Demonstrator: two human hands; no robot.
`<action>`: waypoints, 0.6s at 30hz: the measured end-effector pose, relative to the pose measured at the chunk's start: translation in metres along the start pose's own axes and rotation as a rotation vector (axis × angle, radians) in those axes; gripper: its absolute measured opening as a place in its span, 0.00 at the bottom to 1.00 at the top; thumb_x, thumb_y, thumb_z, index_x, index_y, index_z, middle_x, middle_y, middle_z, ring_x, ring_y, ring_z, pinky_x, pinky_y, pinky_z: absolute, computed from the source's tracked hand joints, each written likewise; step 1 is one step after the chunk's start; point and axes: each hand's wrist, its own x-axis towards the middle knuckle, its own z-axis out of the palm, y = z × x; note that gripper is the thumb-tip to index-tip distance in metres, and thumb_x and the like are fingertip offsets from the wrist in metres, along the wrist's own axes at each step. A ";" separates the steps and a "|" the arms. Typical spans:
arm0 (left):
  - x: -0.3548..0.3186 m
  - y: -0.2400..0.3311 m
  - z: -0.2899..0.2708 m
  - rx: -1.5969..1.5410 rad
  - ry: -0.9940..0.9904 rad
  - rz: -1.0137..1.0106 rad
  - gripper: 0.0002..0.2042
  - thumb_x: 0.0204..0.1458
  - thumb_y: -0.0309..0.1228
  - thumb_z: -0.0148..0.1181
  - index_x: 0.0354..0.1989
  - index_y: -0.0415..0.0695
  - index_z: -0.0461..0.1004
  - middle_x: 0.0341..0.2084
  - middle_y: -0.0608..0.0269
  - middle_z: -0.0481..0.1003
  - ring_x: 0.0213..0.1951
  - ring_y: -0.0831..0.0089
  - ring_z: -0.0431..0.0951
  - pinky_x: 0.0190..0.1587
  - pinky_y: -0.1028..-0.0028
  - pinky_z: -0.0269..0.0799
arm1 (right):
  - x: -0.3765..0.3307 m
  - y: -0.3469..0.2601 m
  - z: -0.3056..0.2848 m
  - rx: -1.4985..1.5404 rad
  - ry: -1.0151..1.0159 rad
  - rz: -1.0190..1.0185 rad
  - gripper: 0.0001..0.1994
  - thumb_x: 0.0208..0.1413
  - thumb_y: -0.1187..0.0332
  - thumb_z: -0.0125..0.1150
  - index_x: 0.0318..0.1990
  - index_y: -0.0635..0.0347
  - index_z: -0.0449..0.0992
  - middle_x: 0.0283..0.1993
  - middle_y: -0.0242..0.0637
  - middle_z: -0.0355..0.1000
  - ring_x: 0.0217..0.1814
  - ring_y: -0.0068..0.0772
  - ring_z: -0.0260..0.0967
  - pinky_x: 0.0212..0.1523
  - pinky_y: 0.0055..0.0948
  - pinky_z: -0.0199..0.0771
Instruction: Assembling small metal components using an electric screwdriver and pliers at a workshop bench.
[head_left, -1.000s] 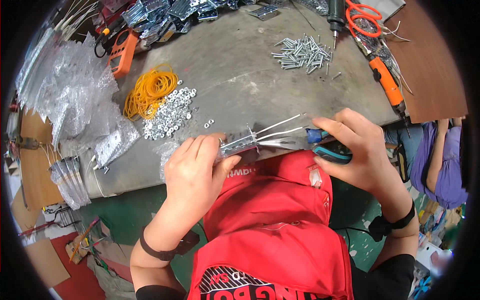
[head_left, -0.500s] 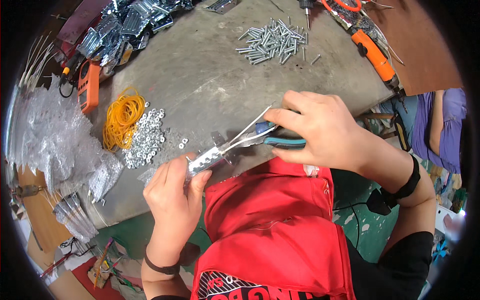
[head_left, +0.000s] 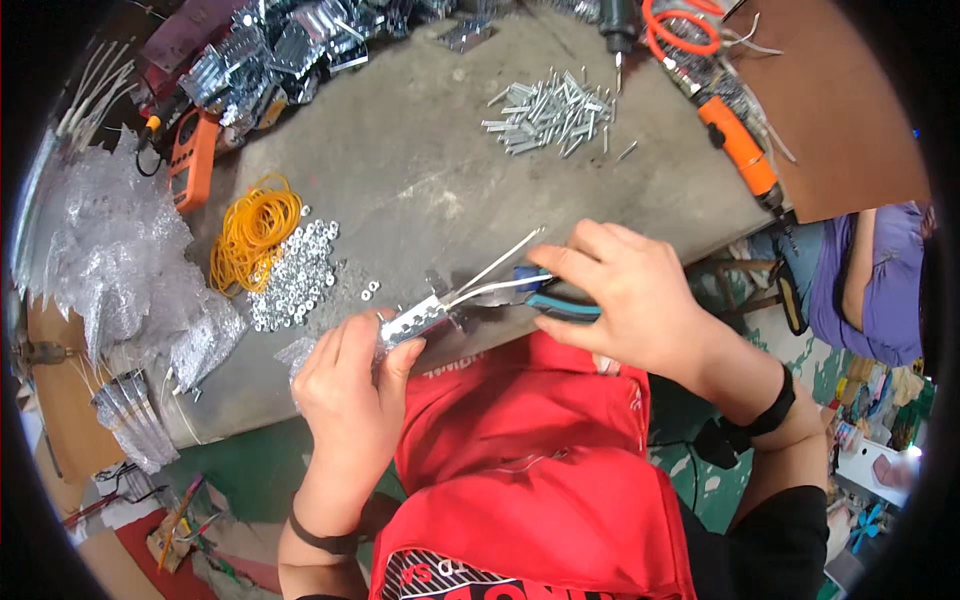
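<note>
Between the thumb and fingers of my left hand (head_left: 350,390) is a small shiny metal block (head_left: 415,320) with a row of holes. Two white wires (head_left: 500,263) come out of its right end and spread apart. My right hand (head_left: 640,290) is wrapped round blue-and-black handled pliers (head_left: 565,307), partly hidden by the fingers. The pliers' jaws point left, below the wires and close to the block; whether they touch anything I cannot tell. To the left of the block lies a pile of small metal nuts (head_left: 295,280), with a couple of loose ones nearer the block.
Yellow rubber bands (head_left: 250,235) lie beside the nuts. Screws (head_left: 550,115) are heaped farther back, metal parts (head_left: 290,50) at the far left. An orange meter (head_left: 192,160), clear plastic wrap (head_left: 110,240) and an orange power screwdriver (head_left: 738,145) sit around. Another person's purple clothing (head_left: 865,290) shows at right.
My right hand and the pliers have come slightly nearer to me, and the jaws now sit lower relative to the wires. The view has shifted a little; my left hand still holds the block.
</note>
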 end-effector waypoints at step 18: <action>-0.002 0.009 -0.082 0.027 -0.097 0.234 0.19 0.35 0.16 0.60 0.41 0.41 0.72 0.31 0.55 0.73 0.36 0.53 0.74 0.38 0.61 0.70 | 0.024 -0.065 -0.053 0.092 -0.026 -0.333 0.40 0.32 0.58 0.75 0.59 0.50 0.67 0.53 0.42 0.70 0.57 0.48 0.65 0.54 0.43 0.66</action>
